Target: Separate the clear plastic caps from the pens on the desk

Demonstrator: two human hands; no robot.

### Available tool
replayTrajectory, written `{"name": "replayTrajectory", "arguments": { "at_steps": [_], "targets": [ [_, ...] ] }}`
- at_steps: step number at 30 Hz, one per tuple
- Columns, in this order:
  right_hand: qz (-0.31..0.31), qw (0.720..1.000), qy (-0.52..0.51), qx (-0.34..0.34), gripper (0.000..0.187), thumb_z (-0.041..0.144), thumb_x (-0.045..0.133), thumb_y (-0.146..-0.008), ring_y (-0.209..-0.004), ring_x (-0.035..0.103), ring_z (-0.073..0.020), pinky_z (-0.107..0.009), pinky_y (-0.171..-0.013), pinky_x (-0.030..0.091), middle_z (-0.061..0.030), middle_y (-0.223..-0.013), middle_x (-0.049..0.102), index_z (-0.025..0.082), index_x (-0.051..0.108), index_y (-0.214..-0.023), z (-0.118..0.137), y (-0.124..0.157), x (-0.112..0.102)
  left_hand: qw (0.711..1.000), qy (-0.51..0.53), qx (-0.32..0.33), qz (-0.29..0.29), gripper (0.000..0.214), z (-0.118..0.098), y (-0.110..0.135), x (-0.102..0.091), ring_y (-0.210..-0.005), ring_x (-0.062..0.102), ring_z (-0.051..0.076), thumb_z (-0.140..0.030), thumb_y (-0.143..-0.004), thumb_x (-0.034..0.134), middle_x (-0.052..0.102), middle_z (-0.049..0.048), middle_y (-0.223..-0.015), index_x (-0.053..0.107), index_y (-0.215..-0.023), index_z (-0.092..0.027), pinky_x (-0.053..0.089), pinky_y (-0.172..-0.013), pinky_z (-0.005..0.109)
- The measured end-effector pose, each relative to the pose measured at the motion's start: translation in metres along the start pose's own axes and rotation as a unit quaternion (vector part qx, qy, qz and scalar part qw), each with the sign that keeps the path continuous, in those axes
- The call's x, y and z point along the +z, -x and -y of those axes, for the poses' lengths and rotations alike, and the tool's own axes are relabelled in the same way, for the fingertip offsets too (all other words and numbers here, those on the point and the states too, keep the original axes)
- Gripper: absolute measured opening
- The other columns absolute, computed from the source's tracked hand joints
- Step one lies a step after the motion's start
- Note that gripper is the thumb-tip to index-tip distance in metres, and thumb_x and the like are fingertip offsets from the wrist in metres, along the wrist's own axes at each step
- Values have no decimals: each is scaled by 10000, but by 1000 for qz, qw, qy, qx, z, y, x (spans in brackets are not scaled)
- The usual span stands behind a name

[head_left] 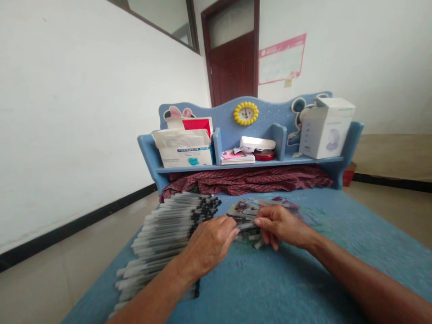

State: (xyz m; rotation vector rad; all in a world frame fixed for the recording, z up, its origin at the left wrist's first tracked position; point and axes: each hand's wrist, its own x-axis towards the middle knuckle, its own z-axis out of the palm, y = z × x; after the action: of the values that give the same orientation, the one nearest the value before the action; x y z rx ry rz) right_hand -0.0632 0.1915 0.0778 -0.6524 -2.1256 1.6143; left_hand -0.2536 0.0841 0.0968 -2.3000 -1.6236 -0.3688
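Right of the pen row [162, 238], right-hand [274, 223] fingertips pinch a pen [246, 225]; left-hand [213, 238] fingers curled, grip unclear; keep it level.

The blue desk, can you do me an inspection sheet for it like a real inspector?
Surface: blue desk, faint coloured marks beyond the right hand.
Job's things: many pens side by side at left, black ends toward the middle; loose slim parts around the hands.
Clutter: checked cloth under the shelf; mask box, red tin and white box on it.
Hands: right pinches a slim piece; left hand beside it, grip unclear.
Cables: nothing seen.
Surroundings: white walls, dark red door.
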Motion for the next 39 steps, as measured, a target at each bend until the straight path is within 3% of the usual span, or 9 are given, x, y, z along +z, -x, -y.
{"name": "replayTrajectory", "arguments": {
  "at_steps": [4,7,10,15,18,23,27,31,39],
  "targets": [
    [5,1000,-9,-12,433,563,510,-798,-344,519,-87,-155,-331,333,38,-529,597,168,451,-964,1,1,0,1000,9,-3,4,141,0,-1,0,-741,584,165,-201,-912,420,605,32,-785,540,-845,-168,460,-675,263],
    [7,1000,17,3,457,603,378,-843,-304,481,-75,-151,-306,304,32,-472,562,159,467,-791,-1,0,1,1000,12,0,3,141,1,-1,0,-744,586,168,-207,-913,421,605,30,-784,543,-854,-167,462,-680,269],
    [9,1000,-2,7,434,592,471,-802,-293,460,-67,-151,-296,300,37,-467,557,163,447,-735,-2,-1,2,1000,8,2,3,144,0,-1,1,-737,585,166,-215,-915,421,606,31,-786,541,-851,-166,462,-674,266],
    [18,1000,-13,2,426,556,477,-822,-332,519,-87,-145,-309,304,36,-516,601,162,455,-985,-1,1,0,1000,5,-6,3,136,1,-1,0,-730,586,152,-205,-912,425,608,25,-784,540,-851,-169,459,-671,247],
    [23,1000,1,9,437,574,378,-857,-297,485,-77,-151,-293,300,31,-474,572,151,484,-836,-2,1,1,1000,12,-10,7,134,0,-1,0,-734,587,150,-204,-911,428,608,25,-781,542,-849,-168,458,-676,243],
    [22,999,-30,15,347,494,514,-804,-311,499,-72,-146,-298,301,22,-495,595,161,448,-732,-2,-1,1,999,28,-15,26,146,-1,-2,-2,-746,592,158,-213,-915,422,613,30,-795,549,-859,-167,456,-683,252],
    [-7,998,-61,-1,269,392,592,-752,-359,544,-85,-137,-308,284,14,-541,619,158,463,-787,1,-1,-2,998,36,-31,43,165,1,-2,-4,-739,600,163,-217,-919,412,616,35,-796,554,-857,-162,449,-673,255],
    [-66,993,-93,-23,275,365,629,-710,-402,577,-104,-165,-336,360,11,-605,635,163,466,-803,4,-3,0,998,39,-33,44,163,1,-3,-4,-723,596,156,-217,-915,418,615,31,-783,549,-835,-163,435,-658,243],
    [-88,988,-122,-39,255,286,667,-640,-379,552,-97,-187,-358,395,37,-553,607,163,492,-779,2,-7,0,995,47,-45,74,185,5,-5,-10,-746,584,165,-231,-912,405,608,40,-797,562,-845,-157,404,-675,250]
  ]
}}
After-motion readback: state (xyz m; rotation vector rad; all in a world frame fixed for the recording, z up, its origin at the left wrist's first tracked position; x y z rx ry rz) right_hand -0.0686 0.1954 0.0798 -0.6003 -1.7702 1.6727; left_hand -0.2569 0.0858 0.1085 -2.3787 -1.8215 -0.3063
